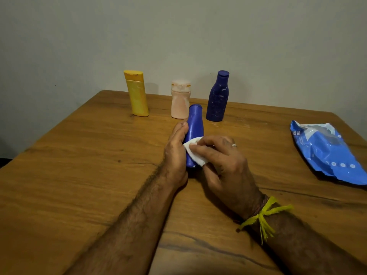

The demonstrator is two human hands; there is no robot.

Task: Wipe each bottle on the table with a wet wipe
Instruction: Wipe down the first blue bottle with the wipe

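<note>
Probably a home: wooden table (79, 165), plain wall (198, 36).

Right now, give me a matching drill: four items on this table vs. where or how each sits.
Items:
1. yellow bottle
2. small blue bottle
3. white wipe
4. wipes pack

States:
A. lying flat, far right of the table
B. pinched in the right hand
C. standing, leftmost of the back row
D. held in the left hand

Pairs: 1-C, 2-D, 3-B, 4-A

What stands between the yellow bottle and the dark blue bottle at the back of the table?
In the head view, the peach bottle stands upright between the yellow bottle and the dark blue bottle.
</note>
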